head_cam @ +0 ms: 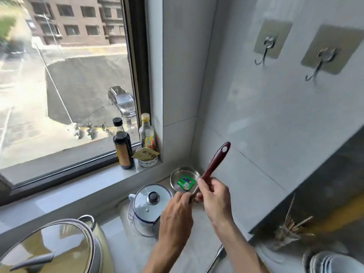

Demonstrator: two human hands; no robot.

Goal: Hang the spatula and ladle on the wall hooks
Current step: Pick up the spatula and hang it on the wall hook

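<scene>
Your right hand [213,196] and left hand [177,211] both closed in a grip on the utensil [213,166], its dark red handle pointing to one o'clock, two wall hooks [262,58] bare at one o'clock, steel bowl [184,181] just behind your hands on the desk [126,251]

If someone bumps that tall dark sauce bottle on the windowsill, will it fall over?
Probably quite easily: the tall dark sauce bottle with the black cap looks narrow for its height. It stands near the grey windowsill edge, so it might drop. It looks like glass, so it could break.
</scene>
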